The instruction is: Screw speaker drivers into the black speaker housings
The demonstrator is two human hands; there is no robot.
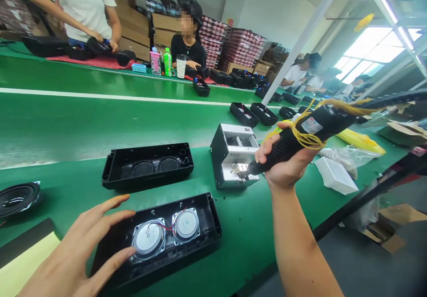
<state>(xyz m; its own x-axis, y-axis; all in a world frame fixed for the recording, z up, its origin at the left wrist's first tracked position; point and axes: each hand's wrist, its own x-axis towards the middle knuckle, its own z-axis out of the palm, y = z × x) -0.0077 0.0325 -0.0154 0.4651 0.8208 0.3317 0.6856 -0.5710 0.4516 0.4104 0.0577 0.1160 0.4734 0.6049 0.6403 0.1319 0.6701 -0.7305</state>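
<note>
My right hand (288, 165) is wrapped round a black electric screwdriver (320, 125) with yellow cord tied about it. Its tip reaches the front of a grey and black screw feeder (235, 156). My left hand (83, 239), fingers spread, hovers over the left end of a black speaker housing (207, 243); whether it touches the rim I cannot tell. Inside that housing sit two round speaker drivers, a left one (148, 239) and a right one (186, 224), joined by red wire. Behind it lies another black housing (148, 165) with two round grilles and no drivers in it.
A loose speaker (18, 199) and a yellow sheet (30, 261) lie at left. A white tray (336, 176) and a plastic bag (350, 156) stand at right, near the table edge. Across the green conveyor (100, 119), co-workers handle black housings; more housings (245, 113) stand behind the feeder.
</note>
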